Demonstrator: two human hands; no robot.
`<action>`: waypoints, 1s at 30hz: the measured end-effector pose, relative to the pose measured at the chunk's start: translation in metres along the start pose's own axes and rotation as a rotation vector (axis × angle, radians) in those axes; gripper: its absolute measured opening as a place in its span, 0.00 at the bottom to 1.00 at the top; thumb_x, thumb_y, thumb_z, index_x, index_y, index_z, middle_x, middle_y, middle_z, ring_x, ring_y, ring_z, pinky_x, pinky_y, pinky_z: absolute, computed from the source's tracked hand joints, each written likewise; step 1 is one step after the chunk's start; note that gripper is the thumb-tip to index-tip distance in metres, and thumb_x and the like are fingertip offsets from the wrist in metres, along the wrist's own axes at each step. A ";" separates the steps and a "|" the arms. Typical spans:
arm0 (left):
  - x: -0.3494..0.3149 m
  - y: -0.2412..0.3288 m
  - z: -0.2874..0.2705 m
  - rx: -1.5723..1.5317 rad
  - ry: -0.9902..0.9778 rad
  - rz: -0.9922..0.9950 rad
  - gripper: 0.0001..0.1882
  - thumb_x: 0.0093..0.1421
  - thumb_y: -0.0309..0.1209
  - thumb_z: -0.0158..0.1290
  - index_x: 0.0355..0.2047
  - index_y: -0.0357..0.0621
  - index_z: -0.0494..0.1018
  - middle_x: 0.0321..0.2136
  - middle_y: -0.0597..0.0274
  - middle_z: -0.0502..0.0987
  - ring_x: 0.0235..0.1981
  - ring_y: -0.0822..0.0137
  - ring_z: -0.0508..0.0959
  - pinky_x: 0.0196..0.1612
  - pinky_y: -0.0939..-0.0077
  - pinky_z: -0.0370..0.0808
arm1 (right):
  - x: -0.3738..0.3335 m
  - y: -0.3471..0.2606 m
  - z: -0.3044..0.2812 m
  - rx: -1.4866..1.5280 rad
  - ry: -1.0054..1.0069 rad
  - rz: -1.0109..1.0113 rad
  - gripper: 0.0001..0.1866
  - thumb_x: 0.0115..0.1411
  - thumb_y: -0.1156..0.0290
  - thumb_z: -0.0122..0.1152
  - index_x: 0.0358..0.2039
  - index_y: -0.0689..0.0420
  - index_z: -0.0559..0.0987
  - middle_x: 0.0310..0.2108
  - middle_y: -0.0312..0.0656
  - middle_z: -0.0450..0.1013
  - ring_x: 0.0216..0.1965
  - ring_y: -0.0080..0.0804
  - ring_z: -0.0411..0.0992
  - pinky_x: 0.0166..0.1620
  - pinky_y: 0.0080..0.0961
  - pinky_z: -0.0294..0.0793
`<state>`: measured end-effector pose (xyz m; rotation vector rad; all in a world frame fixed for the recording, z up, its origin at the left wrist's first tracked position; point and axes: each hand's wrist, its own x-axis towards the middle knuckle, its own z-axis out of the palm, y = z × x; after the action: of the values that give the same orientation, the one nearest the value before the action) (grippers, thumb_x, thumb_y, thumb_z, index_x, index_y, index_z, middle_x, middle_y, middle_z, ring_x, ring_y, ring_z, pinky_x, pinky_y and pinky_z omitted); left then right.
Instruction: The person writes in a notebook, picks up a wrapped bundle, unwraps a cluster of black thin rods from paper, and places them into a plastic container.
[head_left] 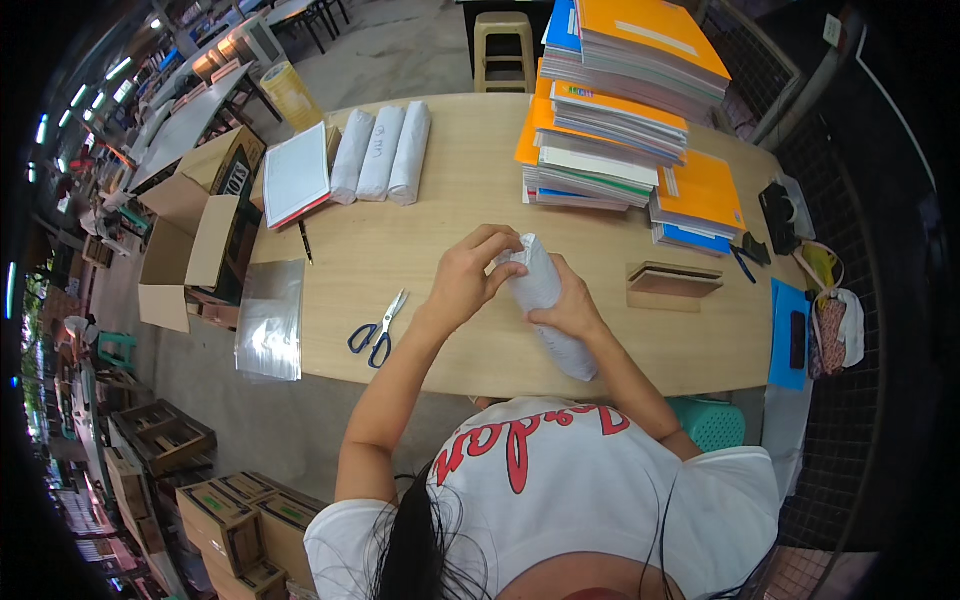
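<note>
the white wrapped roll (550, 310) sits upright-tilted at the desk's (440, 250) near edge, held in both hands: left hand (465, 280) pinching its top end closed, right hand (570, 312) wrapped round its middle. better to keep the fold tight and the roll steady. blue scissors (375, 330) lie just left.

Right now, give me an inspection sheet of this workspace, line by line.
Surface: light wooden table, mostly bare in the middle.
Job's things: white wrapped roll, held over the table's near edge; three similar white rolls lie side by side at the far left.
Clutter: blue-handled scissors, pen, clear plastic sleeves, stacked notebooks, wooden block.
Hands: left hand pinches the roll's top; right hand grips its side.
Cables: nothing seen.
Surroundings: open cardboard boxes, stool.
</note>
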<state>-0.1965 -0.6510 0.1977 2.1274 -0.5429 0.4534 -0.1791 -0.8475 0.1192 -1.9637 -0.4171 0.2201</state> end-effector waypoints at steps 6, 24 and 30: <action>0.004 -0.003 0.002 0.078 -0.125 0.156 0.13 0.46 0.27 0.65 0.28 0.39 0.72 0.33 0.58 0.76 0.33 0.58 0.76 0.35 0.68 0.73 | -0.010 0.008 -0.014 -0.027 -0.045 -0.036 0.42 0.29 0.67 0.74 0.50 0.53 0.69 0.43 0.47 0.73 0.46 0.45 0.73 0.49 0.36 0.71; 0.025 -0.013 0.013 0.329 -0.181 0.406 0.10 0.53 0.26 0.59 0.36 0.42 0.74 0.35 0.61 0.78 0.31 0.60 0.80 0.32 0.69 0.78 | -0.022 -0.001 -0.033 -0.150 0.031 0.156 0.42 0.28 0.65 0.72 0.50 0.55 0.69 0.41 0.51 0.75 0.44 0.50 0.74 0.47 0.40 0.72; 0.018 -0.019 0.036 0.391 -0.084 0.379 0.08 0.54 0.25 0.58 0.35 0.39 0.74 0.34 0.58 0.78 0.26 0.61 0.79 0.27 0.72 0.77 | -0.027 -0.008 -0.028 -0.098 0.085 0.211 0.41 0.29 0.65 0.71 0.50 0.57 0.68 0.41 0.54 0.75 0.45 0.51 0.74 0.47 0.40 0.72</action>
<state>-0.1675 -0.6741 0.1742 2.4262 -0.9800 0.7320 -0.1954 -0.8790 0.1371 -2.1063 -0.1674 0.2531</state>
